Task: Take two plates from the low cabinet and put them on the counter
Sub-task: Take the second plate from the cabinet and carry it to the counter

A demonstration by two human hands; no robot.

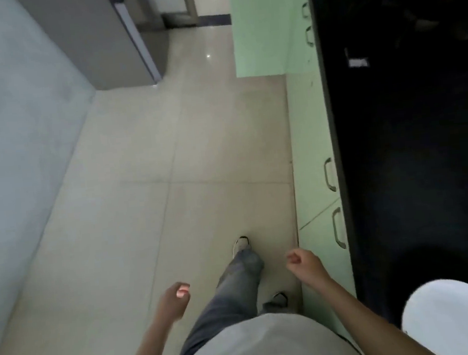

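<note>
Plate (455, 319) sits at the counter's (411, 160) near edge; left hand (173, 300) and right hand (304, 265) hang empty, loosely curled; another plate likely remains.

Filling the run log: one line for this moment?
left hand: empty | right hand: empty | plate: on counter | cabinet door: open

Watching from my end, the tiled floor (145, 163) is an open lane straight ahead between the grey wall (8, 127) on the left and the green cabinets (306, 141) on the right, though further up a green cabinet panel (258, 26) juts into it opposite a grey appliance (93, 39), and a white plate (452, 319) hogs the near corner of the dark counter (411, 160).
</note>
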